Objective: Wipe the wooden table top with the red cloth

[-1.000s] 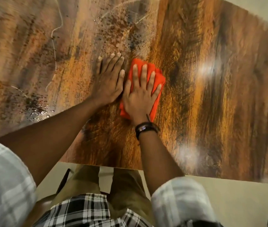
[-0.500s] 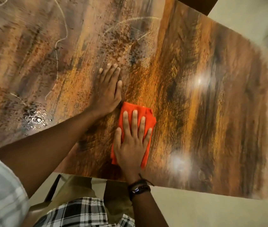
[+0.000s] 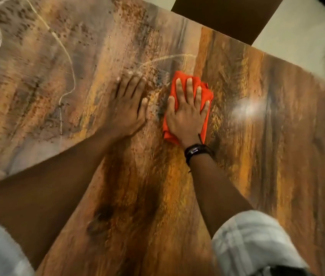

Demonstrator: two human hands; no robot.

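Observation:
The wooden table top fills most of the view, streaked brown and orange with a glossy sheen. A folded red cloth lies flat near the table's middle. My right hand presses down on it with fingers spread, a dark band on the wrist. My left hand rests flat on the bare wood just left of the cloth, fingers apart, holding nothing. The wood left of my hands looks dull, with speckled wet residue and thin white streak lines.
A dark brown piece of furniture stands past the table's far edge. Pale floor shows at the top right. A bright light glare sits on the wood right of the cloth.
My right hand has pushed the red cloth away from the near edge toward the table's far side, level with my left hand again. The view has moved closer over the table.

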